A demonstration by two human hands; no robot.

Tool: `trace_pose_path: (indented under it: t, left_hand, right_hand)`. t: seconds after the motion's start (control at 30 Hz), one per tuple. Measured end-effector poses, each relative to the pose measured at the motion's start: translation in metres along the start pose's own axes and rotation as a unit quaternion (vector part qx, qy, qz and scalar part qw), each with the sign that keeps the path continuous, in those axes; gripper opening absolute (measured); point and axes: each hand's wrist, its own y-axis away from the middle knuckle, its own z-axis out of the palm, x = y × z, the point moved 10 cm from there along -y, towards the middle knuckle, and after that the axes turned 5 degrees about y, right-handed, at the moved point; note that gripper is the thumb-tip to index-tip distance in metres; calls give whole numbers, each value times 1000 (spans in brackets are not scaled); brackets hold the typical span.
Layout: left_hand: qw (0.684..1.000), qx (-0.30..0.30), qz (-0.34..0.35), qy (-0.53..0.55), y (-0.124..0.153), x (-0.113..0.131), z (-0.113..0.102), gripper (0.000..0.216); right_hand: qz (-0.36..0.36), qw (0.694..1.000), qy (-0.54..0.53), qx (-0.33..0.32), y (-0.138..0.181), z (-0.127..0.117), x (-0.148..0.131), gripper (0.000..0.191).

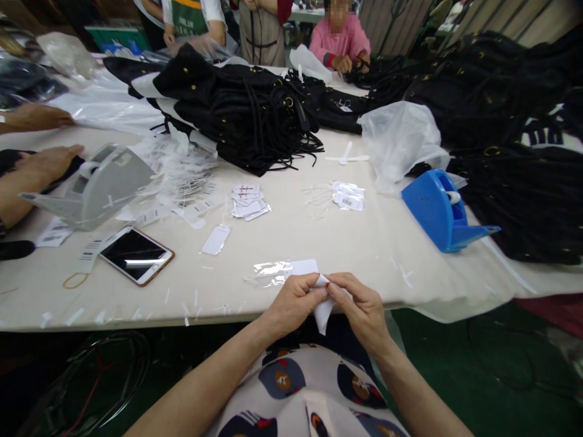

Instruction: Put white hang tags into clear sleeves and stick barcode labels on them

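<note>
At the table's near edge my left hand [296, 301] and my right hand [362, 306] meet, both closed in a pinch on a small white piece of paper or sticker [323, 315]. One pointed end of it hangs below my fingers. Just beyond lies a white tag [303, 267] beside a clear plastic sleeve [271, 273]. Farther off are a small pile of white tags [249, 202], a single blank tag [215, 239] and a stack of barcode tags with strings [348, 196].
A phone [135, 255] and a grey tape dispenser [102, 188] stand left, a blue tape dispenser [439, 209] right. Black bags [237, 109] are heaped behind, near loose barcode labels [182, 176] and a plastic bag [401, 139]. A co-worker's hands [40, 164] rest at left; other people stand beyond.
</note>
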Motion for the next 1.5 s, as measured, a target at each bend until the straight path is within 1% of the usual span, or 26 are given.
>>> trace_pose_path:
  t: [0.1,0.23,0.37,0.4,0.47,0.5,0.57,0.6,0.63,0.67,0.7,0.73,0.77,0.83,0.87,0.9,0.93,0.97,1.0,1.03,1.1,1.17,1.23,1.33,1.4,1.5]
  left_hand:
    - [998,10,24,-56,0,3,1,21]
    - [992,9,32,-121,-1,4,3,21]
    - [992,7,22,-121,-2,3,5,23]
    - [995,3,12,-103,-3,1,6,23]
    - [999,-14,-14,-49,-8,-3,9,22]
    - [999,-22,-27,-18,-12,-4,11,22]
    - [998,-28,-46,37,-26,-6,13,24]
    - [997,-30,-51,54,-36,-5,14,25]
    - [996,-37,-53,59,-47,-4,16,27]
    - [996,-55,-51,45,-60,-2,21,29]
    - [996,-76,-42,5,-73,2,27,29]
    - [994,-89,-22,-60,-85,7,31,30]
    - [986,-84,14,-142,-95,16,34,32]
    - [949,-28,110,-295,-106,42,35,40]
    - [930,6,151,-336,-105,55,34,42]
    - [923,27,171,-343,-101,63,33,39]
    - [934,25,166,-317,-96,65,31,31]
    - [955,5,137,-263,-90,60,30,21]
    - [976,-27,93,-194,-83,52,30,16]
    - [990,-60,43,-121,-75,43,31,18]
    - [993,-116,-37,0,-55,27,35,21]
    - [984,-138,-82,69,-39,19,35,23]
    - [979,-140,-102,107,-28,15,33,25]
    - [976,-123,-118,133,-18,14,27,26]
    - [977,-110,-120,136,-14,14,24,24]
    - [980,-104,-114,126,-13,14,24,20]
  right_hand:
    - [13,1000,-21,0,-1,-2,1,16]
    - [59,997,-50,4,0,-4,13,18]
    - [116,990,-74,10,2,-1,31,23]
    - [131,988,-82,31,3,-3,36,24]
    - [137,979,-82,125,4,-19,43,23]
    - [118,972,-66,194,5,-34,42,22]
    - [33,942,4,333,11,-69,27,20]
    - [-25,921,51,385,14,-84,14,20]
    - [-89,899,101,416,16,-95,0,21]
    - [-154,878,151,427,17,-102,-15,24]
    - [-218,858,200,420,17,-105,-29,27]
    - [-273,838,248,402,17,-105,-41,31]
    - [-319,818,293,378,17,-103,-51,35]
    - [-372,786,362,335,19,-100,-64,40]
    - [-384,776,385,321,19,-99,-67,40]
    - [-390,769,402,309,20,-98,-70,40]
    - [-395,767,410,297,20,-97,-70,40]
    - [-398,771,408,283,20,-95,-70,40]
    - [-400,784,393,267,18,-93,-68,42]
    - [-398,805,363,248,15,-90,-64,45]
    - [-370,870,259,198,4,-84,-50,53]
    - [-313,931,129,137,-10,-71,-31,60]
    - [-251,965,23,79,-20,-52,-14,65]
    - [-189,980,-53,30,-22,-29,1,69]
    - [-172,983,-61,23,-21,-21,4,71]
    - [-165,985,-49,29,-19,-19,6,75]
